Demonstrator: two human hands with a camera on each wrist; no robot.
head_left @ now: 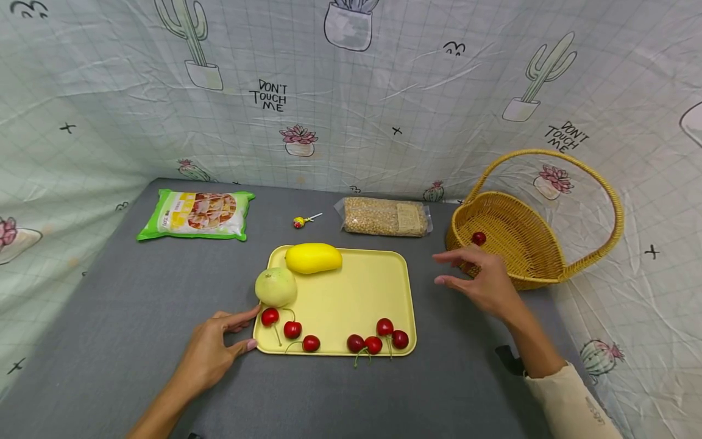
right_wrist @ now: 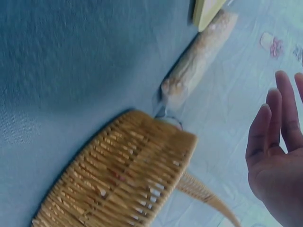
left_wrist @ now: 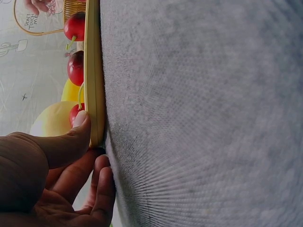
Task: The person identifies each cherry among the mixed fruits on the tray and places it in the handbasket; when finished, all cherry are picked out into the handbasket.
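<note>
My left hand (head_left: 211, 350) grips the yellow tray (head_left: 356, 292) at its left edge near the front corner. In the left wrist view the thumb (left_wrist: 75, 135) lies against the rim. Several red cherries (head_left: 292, 330) with stems rest along the tray's front side, in a left and a right group. A round pale-green fruit (head_left: 276, 287) and a yellow mango (head_left: 314, 258) sit at the tray's left and back. My right hand (head_left: 488, 283) hovers beside the wicker basket (head_left: 526, 238), thumb and fingers apart, holding nothing. One dark cherry (head_left: 479, 238) is in the basket.
A green-and-white food bag (head_left: 205, 214) lies at the back left. Behind the tray are a wrapped lollipop (head_left: 299, 222) and a clear packet of yellowish grains (head_left: 384, 216). The basket's tall handle (head_left: 616, 213) arches up at the right. A patterned cloth hangs around the grey table.
</note>
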